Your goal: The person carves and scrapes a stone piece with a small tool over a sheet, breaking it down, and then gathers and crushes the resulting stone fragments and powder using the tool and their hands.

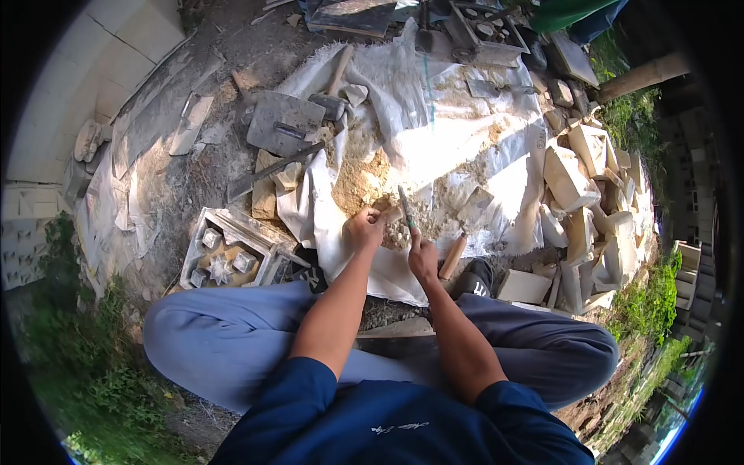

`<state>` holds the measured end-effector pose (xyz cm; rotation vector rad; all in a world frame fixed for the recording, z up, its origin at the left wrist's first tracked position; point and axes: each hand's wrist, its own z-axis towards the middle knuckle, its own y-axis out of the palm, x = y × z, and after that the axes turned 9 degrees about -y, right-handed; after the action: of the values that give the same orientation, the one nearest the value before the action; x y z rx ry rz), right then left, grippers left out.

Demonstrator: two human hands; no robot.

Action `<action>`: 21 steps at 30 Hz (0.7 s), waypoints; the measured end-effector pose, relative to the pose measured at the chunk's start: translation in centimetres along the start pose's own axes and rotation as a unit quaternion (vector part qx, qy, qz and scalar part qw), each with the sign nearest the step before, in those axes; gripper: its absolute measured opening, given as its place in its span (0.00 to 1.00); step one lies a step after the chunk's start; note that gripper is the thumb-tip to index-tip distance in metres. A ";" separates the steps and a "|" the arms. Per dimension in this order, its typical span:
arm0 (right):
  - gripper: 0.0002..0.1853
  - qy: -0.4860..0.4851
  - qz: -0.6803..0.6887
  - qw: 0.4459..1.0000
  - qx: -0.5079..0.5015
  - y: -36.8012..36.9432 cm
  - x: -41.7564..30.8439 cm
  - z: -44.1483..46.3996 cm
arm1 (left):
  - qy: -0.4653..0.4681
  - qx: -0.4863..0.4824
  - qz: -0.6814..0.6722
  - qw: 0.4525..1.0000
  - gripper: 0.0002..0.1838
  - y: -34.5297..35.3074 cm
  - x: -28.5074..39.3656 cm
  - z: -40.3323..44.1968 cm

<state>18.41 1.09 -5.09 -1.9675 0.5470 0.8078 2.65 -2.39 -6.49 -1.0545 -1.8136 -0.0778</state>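
My left hand [366, 231] is closed on a small tan block [392, 215], holding it low over the white sheet. In my right hand [423, 254] is a slim, long tool [406, 208] with a greenish shaft, its tip pointing away from me beside the block. I cannot make out its exact kind. A heap of yellowish crumbled material [363, 180] lies just beyond my left hand. Close to the right of my right hand, a wooden handle [452, 257] leans near my shoe.
A white woven sheet [411, 139] covers the ground ahead. To the left are a wooden mold box [271, 252] with a star shape inside, a flat metal plate [285, 122] and a hammer [339, 74]. Broken pale blocks [573, 178] pile up on the right.
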 end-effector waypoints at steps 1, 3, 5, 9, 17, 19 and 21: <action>0.38 -0.019 0.003 1.000 0.021 -0.5 -1.1 0.0 | 0.010 0.015 0.030 0.999 0.10 -0.1 0.2 -0.2; 0.36 -0.067 0.065 0.993 0.067 -1.1 -3.0 0.4 | 0.018 0.032 0.058 0.998 0.11 -0.4 0.9 -0.2; 0.35 -0.086 0.100 0.987 0.090 -1.3 -4.1 0.3 | 0.023 0.049 0.064 0.996 0.12 -0.5 1.4 -0.7; 0.33 -0.105 0.073 0.987 0.101 -0.5 -2.7 -0.7 | 0.029 0.038 0.058 0.997 0.13 -0.4 1.3 -0.5; 0.40 -0.018 0.018 1.000 0.006 -0.8 -1.9 -0.2 | 0.031 0.014 0.043 0.998 0.13 0.5 -1.0 1.0; 0.38 -0.071 0.106 0.989 0.068 -1.9 -4.6 -0.2 | 0.007 0.042 0.065 0.997 0.14 0.9 -1.6 1.4; 0.37 -0.094 0.154 0.981 0.074 -1.4 -4.3 0.1 | 0.011 0.022 0.035 0.999 0.14 0.7 -1.4 1.2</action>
<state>16.36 2.13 -1.22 -1.6716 0.7859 1.1005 2.44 -2.22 -8.44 -1.0799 -1.7499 -0.0073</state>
